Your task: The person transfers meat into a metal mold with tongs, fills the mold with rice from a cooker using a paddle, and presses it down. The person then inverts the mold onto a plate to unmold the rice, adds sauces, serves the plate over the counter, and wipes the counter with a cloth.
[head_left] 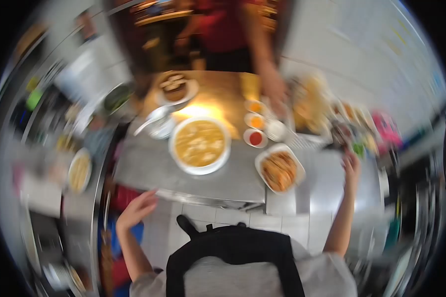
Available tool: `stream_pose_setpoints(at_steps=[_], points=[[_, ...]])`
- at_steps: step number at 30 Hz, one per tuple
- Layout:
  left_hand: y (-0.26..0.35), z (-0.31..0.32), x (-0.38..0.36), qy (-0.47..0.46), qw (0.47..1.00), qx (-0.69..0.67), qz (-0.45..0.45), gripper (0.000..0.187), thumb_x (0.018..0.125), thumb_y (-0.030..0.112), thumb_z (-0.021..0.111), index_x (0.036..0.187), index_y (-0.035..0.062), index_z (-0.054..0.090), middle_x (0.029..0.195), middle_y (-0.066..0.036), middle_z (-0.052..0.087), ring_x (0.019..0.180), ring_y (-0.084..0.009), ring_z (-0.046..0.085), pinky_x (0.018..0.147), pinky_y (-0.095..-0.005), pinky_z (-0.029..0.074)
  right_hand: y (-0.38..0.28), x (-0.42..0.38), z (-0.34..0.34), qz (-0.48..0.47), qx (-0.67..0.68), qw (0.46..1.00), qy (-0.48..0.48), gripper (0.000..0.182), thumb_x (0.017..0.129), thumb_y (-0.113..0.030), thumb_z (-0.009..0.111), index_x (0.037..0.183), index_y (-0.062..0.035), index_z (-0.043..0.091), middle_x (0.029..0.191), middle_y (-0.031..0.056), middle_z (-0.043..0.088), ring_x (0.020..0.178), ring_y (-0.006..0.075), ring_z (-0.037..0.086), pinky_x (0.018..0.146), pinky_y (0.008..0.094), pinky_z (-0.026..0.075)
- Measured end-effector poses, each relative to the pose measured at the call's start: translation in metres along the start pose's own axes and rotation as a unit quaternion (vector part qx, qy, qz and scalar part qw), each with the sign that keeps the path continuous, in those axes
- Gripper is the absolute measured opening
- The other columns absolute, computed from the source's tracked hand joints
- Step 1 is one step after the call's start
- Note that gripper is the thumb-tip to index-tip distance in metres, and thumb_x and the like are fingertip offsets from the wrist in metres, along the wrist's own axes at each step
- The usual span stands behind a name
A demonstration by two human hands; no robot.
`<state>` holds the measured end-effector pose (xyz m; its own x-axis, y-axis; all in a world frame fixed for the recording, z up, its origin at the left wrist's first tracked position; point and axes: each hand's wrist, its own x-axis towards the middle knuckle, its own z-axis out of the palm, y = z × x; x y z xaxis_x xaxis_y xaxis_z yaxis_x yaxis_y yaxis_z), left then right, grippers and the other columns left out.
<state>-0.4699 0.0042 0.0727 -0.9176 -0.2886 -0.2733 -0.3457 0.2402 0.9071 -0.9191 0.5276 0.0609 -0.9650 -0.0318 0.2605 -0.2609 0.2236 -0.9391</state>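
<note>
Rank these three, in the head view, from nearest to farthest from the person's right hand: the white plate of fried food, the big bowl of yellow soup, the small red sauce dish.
From the right hand:
1. White plate of fried food, just left of it.
2. Small red sauce dish, further left, behind the plate.
3. Big bowl of yellow soup, counter's middle.

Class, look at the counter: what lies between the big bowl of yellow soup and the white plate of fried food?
In the head view, only bare metal counter lies between the soup bowl and the plate; the red sauce dish sits just behind that gap.

In front of me a steel counter (148, 168) carries a big bowl of soup (199, 144), a square plate of fried food (279, 170), three small sauce dishes (255, 137) and another plate (176, 89) farther back.
</note>
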Motion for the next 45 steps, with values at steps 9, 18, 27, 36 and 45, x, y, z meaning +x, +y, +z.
stream_pose_setpoints(at_steps=[9,18,27,36,45], points=[[-0.046,0.007,-0.057,0.121,0.988,0.091,-0.026,0.053,0.088,0.035,0.055,0.128,0.0025,0.042,0.114,-0.014,0.057,0.107,-0.0209,0.053,0.092,-0.0328,0.041,-0.070,-0.001,0.045,-0.169,-0.028,0.980,-0.104,0.037,0.090,-0.022,0.053,0.121,-0.0024,0.051,0.117,0.0074,0.055,0.101,0.0147,0.053,0.079,0.0259,0.042],[-0.097,-0.148,-0.009,0.427,0.884,0.186,0.038,0.045,0.076,0.033,0.065,0.108,0.0012,0.059,0.103,-0.019,0.061,0.096,-0.0267,0.060,0.083,-0.0335,0.046,-0.166,-0.066,0.137,-0.212,-0.023,0.975,-0.066,0.033,0.092,-0.017,0.047,0.120,-0.0013,0.051,0.124,0.0058,0.051,0.100,0.0143,0.053,0.083,0.0276,0.043],[-0.128,-0.305,0.118,0.494,0.778,0.381,-0.074,0.031,0.071,0.010,0.059,0.099,-0.0022,0.058,0.112,-0.027,0.050,0.105,-0.0426,0.049,0.089,-0.0460,0.043,-0.207,-0.155,0.264,-0.219,-0.034,0.962,-0.160,0.032,0.091,-0.012,0.046,0.120,-0.0006,0.050,0.126,0.0092,0.050,0.100,0.0183,0.054,0.081,0.0293,0.045],[-0.086,-0.352,0.101,0.468,0.793,0.390,-0.003,0.026,0.068,0.024,0.058,0.083,0.0046,0.063,0.089,-0.018,0.062,0.087,-0.0339,0.059,0.073,-0.0441,0.047,-0.244,-0.231,0.276,-0.177,-0.022,0.971,-0.159,0.022,0.084,-0.003,0.049,0.104,0.0010,0.057,0.124,0.0141,0.049,0.094,0.0188,0.056,0.078,0.0270,0.046],[-0.002,-0.117,-0.010,0.039,0.981,-0.084,0.169,0.029,0.067,0.002,0.058,0.096,0.0021,0.056,0.088,0.001,0.054,0.083,-0.0062,0.048,0.071,-0.0213,0.042,-0.187,-0.337,0.373,0.278,0.317,0.745,-0.517,0.065,0.088,-0.053,0.044,0.134,-0.0088,0.033,0.131,0.0104,0.043,0.114,0.0215,0.045,0.092,0.0345,0.039]])
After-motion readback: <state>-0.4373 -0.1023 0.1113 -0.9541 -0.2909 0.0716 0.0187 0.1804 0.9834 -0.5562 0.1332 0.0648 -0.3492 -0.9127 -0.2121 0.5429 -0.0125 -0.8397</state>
